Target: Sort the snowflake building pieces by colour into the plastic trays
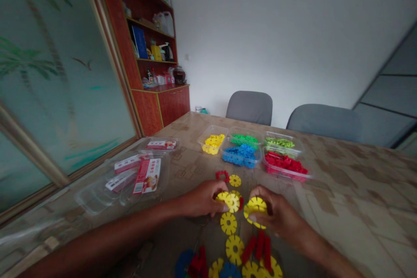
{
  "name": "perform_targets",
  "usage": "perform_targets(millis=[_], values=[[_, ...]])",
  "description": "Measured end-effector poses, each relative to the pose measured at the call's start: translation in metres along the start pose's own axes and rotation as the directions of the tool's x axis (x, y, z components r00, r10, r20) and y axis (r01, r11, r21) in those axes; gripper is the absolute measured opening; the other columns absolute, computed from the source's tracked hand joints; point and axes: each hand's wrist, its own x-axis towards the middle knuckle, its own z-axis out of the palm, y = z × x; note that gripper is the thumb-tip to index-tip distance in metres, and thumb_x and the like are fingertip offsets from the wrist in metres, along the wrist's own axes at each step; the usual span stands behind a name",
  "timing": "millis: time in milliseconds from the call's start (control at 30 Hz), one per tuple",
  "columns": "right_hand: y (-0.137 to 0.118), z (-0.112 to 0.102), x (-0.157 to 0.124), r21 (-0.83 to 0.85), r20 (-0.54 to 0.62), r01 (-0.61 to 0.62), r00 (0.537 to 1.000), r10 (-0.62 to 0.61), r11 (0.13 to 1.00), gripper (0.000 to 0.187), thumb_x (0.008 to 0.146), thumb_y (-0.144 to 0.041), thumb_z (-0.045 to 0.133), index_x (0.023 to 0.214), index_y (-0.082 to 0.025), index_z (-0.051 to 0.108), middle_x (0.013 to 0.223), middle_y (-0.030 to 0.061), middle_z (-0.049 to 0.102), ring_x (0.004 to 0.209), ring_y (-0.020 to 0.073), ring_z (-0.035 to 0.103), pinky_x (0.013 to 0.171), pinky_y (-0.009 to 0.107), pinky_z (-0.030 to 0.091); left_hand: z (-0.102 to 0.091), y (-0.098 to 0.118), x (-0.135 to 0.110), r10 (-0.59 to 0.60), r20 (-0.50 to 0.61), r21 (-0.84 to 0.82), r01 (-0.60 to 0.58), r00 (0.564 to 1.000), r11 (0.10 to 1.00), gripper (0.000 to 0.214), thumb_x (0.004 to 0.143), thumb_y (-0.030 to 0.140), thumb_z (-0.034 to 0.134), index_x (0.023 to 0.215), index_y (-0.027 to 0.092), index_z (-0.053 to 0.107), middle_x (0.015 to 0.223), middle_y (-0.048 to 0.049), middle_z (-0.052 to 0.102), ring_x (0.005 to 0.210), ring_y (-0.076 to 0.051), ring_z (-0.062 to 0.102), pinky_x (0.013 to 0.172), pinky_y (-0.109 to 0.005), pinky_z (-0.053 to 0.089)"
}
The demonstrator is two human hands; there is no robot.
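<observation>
My left hand [206, 197] is closed on yellow notched discs [233, 203], gripped between thumb and fingers. Across a small gap, my right hand [272, 210] pinches more yellow notched discs [256, 208]. Just beyond the hands lie a loose yellow disc [235, 180] and a small red piece [223, 176]. Below them on the table are two single yellow discs, one nearer my hands [228, 223] and one lower down [234, 249]. Red pieces [259, 246] stand among yellow and blue discs [230, 271] at the bottom edge, partly cut off.
Clear tubs hold yellow [213, 143], green [244, 140], blue [241, 155], light green [279, 142] and red pieces [286, 164]. Stacked clear lids with labels [147, 176] lie at left. Two grey chairs [249, 107] stand behind the table [352, 195]. A wooden cabinet [174, 104] is at back left.
</observation>
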Motion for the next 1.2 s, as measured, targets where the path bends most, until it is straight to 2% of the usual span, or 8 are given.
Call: perform_targets(millis=[100,167,433,567,667,900,1000,1200], values=[[-0.004,0.012,-0.003,0.089,0.07,-0.043,0.997,0.036,0.995,0.014,0.086,-0.032,0.05,0.092,-0.019,0.05,0.057,-0.0078,0.046,0.046,0.0076,0.042,0.044,0.018,0.032,0.002,-0.003,0.001,-0.02,0.044,-0.078,0.024,0.999,0.997,0.03,0.077,0.037,0.063,0.091,0.016,0.046,0.061,0.0053,0.053,0.045,-0.008,0.048,0.043,-0.018,0.036],[-0.008,0.017,-0.003,0.108,0.087,-0.064,0.995,0.055,0.992,0.02,0.087,-0.033,0.048,0.1,-0.019,0.049,0.056,-0.0067,0.05,0.046,0.0088,0.046,0.045,0.019,0.035,0.003,-0.003,0.002,-0.015,0.06,-0.122,0.022,0.998,0.992,0.035,0.076,0.041,0.064,0.093,0.016,0.045,0.062,0.0045,0.054,0.047,-0.009,0.05,0.045,-0.02,0.039],[-0.01,0.032,0.003,-0.001,-0.117,-0.135,0.984,0.134,0.991,0.015,0.072,-0.018,0.051,0.086,-0.02,0.05,0.052,-0.0062,0.054,0.042,0.0095,0.05,0.041,0.018,0.036,0.006,-0.01,0.005,-0.027,0.065,-0.119,0.035,0.998,0.992,0.041,0.07,0.038,0.071,0.095,0.015,0.048,0.067,0.0035,0.056,0.051,-0.01,0.05,0.046,-0.02,0.041],[-0.01,0.04,0.002,-0.002,-0.184,-0.049,0.982,0.048,0.999,0.032,0.07,-0.015,0.052,0.101,-0.02,0.051,0.061,-0.0044,0.057,0.048,0.0114,0.054,0.043,0.02,0.039,0.008,-0.01,0.004,0.041,-0.012,0.006,-0.041,0.999,0.999,0.039,0.063,0.029,0.076,0.091,0.015,0.053,0.075,0.0022,0.056,0.064,-0.012,0.051,0.052,-0.02,0.038],[-0.011,0.044,0.002,-0.002,-0.218,-0.026,0.976,0.025,1.0,0.039,0.07,-0.015,0.054,0.108,-0.02,0.05,0.069,-0.0015,0.06,0.053,0.0126,0.056,0.045,0.021,0.041,0.011,-0.004,0.002,0.088,-0.044,0.035,-0.087,0.995,0.996,0.03,0.067,0.026,0.071,0.088,0.015,0.053,0.073,0.0032,0.052,0.065,-0.012,0.047,0.053,-0.019,0.034],[-0.02,0.035,-0.001,0.019,-0.244,0.029,0.97,-0.023,0.999,0.011,0.081,-0.024,0.053,0.091,-0.02,0.05,0.072,-0.0008,0.055,0.061,0.0136,0.055,0.053,0.024,0.044,0.009,-0.001,0.003,0.131,-0.028,-0.112,-0.134,0.991,0.985,0.03,0.07,0.033,0.067,0.084,0.014,0.049,0.073,0.0027,0.049,0.064,-0.01,0.045,0.056,-0.02,0.035],[-0.024,0.028,-0.001,0.056,-0.244,0.07,0.968,-0.054,0.996,0.016,0.085,-0.034,0.051,0.092,-0.02,0.05,0.075,-0.0001,0.053,0.063,0.0138,0.054,0.055,0.024,0.044,0.005,-0.005,0.006,0.119,-0.012,-0.139,-0.12,0.993,0.983,0.035,0.072,0.04,0.066,0.087,0.014,0.048,0.074,0.0014,0.051,0.064,-0.011,0.047,0.055,-0.02,0.037],[-0.016,0.025,0.0,0.022,-0.233,0.075,0.97,-0.068,0.997,0.016,0.089,-0.034,0.047,0.095,-0.02,0.051,0.073,-0.0008,0.054,0.064,0.0143,0.053,0.058,0.025,0.044,-0.007,0.0,0.007,0.048,-0.044,-0.185,-0.055,0.998,0.981,0.047,0.069,0.05,0.068,0.091,0.013,0.051,0.074,-0.0002,0.056,0.055,-0.009,0.048,0.044,-0.018,0.036]])
